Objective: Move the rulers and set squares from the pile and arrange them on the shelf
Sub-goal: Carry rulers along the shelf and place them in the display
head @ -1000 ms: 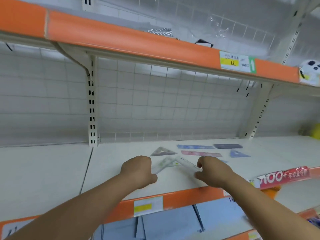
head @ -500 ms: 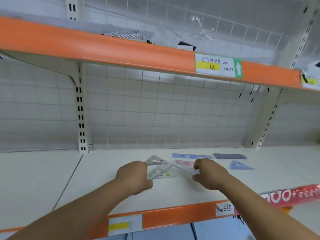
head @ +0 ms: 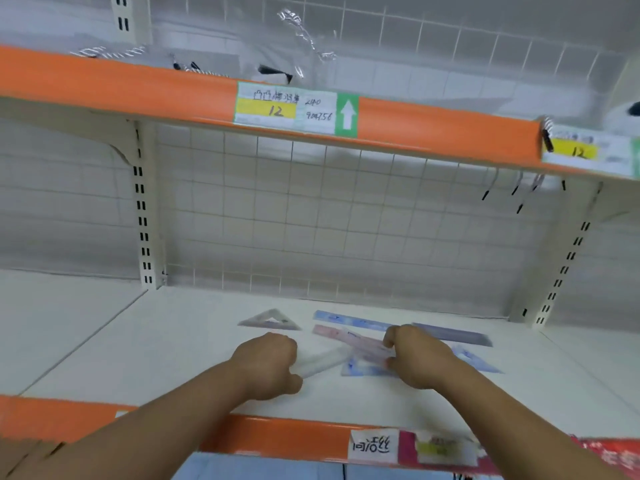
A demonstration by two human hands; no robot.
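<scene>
Wire-grid backing (head: 346, 220) behind purple ruler (head: 453, 335)

On the shelf (head: 156, 348), one set square (head: 270, 321) lies toward the back edge, left of the rulers (head: 349, 321); another set square (head: 479, 360) lies before the rightmost ruler (head: 453, 335).

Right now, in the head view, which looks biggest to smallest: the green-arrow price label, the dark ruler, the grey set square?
1. green-arrow price label, though nearest the camera
2. dark ruler
3. grey set square, only slightly smaller
</scene>
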